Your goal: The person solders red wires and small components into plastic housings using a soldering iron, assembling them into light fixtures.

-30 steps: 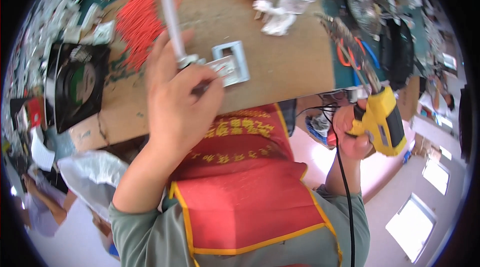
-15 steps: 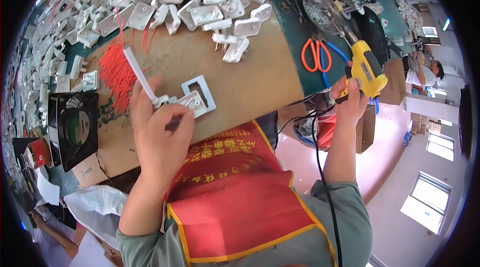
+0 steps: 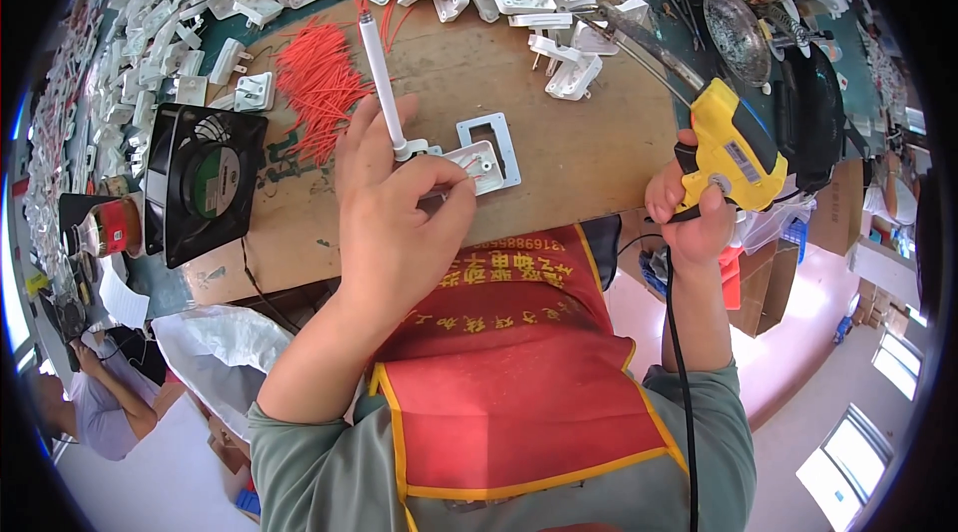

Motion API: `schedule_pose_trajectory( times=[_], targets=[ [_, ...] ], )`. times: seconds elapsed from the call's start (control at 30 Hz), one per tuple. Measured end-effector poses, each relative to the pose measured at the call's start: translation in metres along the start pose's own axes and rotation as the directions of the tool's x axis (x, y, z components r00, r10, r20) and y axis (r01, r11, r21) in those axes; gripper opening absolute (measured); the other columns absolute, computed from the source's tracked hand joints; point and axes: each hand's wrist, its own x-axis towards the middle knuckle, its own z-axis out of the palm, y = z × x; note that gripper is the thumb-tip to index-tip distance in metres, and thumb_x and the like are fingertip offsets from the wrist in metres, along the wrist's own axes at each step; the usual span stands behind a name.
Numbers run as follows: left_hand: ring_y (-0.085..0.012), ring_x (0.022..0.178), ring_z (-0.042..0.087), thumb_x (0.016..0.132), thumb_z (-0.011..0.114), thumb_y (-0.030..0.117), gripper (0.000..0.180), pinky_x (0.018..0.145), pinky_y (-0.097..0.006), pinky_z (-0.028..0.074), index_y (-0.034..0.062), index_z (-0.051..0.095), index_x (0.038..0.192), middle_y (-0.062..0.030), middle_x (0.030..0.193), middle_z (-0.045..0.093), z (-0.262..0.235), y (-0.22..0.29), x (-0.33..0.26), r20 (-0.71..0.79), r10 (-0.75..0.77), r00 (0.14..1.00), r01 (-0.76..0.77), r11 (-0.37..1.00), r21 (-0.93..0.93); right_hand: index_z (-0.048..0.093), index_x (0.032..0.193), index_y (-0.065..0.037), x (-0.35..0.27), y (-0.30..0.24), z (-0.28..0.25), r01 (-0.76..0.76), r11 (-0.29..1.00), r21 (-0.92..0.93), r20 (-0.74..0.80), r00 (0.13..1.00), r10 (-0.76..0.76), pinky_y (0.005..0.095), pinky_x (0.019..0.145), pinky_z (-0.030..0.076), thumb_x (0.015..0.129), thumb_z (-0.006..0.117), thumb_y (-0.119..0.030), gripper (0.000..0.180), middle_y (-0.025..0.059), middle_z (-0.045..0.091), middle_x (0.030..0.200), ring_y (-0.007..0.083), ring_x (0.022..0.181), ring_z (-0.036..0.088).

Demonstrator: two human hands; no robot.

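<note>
— Starting at the far left, what sits beside the white plastic part (image 3: 477,165)?

— Well to its left stands a black fan (image 3: 205,180), and between fan and part lies a heap of red wires (image 3: 317,93) on the brown table (image 3: 559,148). A white rod (image 3: 381,78) rises from the part's left end, its long axis running up and slightly left, away from the person.

— And the left hand (image 3: 399,223)?

— It lies just below the part, nearer to it than the other hand. Its fingers (image 3: 449,195) are curled together and pinched on the part's lower edge, holding it flat on the table. What exactly the fingertips press I cannot tell; the thumb hides it.

— To the right of the part?

— A white rectangular frame (image 3: 499,138) touches it. Farther right, off the table's edge, the right hand (image 3: 689,218) is clenched around the handle of a yellow soldering gun (image 3: 733,148), whose metal tip points up-left, well apart from the part. A black cord (image 3: 679,372) hangs from it.
</note>
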Motion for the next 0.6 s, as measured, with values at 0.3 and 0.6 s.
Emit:
schedule_pose_trajectory(
  times=[0.3, 0.6],
  targets=[
    [-0.0412, 0.125, 0.041, 0.068, 0.075, 0.008, 0.009, 0.102, -0.052, 0.032, 0.0083, 0.067, 0.071, -0.0168, 0.127, 0.052, 0.000, 0.000, 0.001, -0.051, 0.011, 0.999, -0.011, 1.000, -0.003, 0.043, 0.129, 0.002, 0.001, 0.002, -0.001, -0.041, 0.998, 0.037, 0.010, 0.999, 0.041, 0.0255, 0.048, 0.035, 0.082, 0.066, -0.053, 0.077, -0.0004, 0.045, 0.065, 0.0102, 0.048, 0.042],
    [-0.0366, 0.122, 0.046, 0.066, 0.082, 0.016, 0.042, 0.103, -0.049, 0.036, 0.0073, 0.065, 0.103, -0.0154, 0.118, 0.055, -0.022, 0.002, 0.009, 0.108, 0.113, 0.988, -0.126, 0.983, 0.130, 0.044, 0.127, 0.005, 0.001, 0.003, -0.005, -0.039, 0.993, 0.110, -0.001, 0.999, 0.040, 0.0257, 0.048, 0.038, 0.076, 0.075, -0.047, 0.079, 0.0027, 0.048, 0.065, 0.0127, 0.051, 0.046]
  ],
)
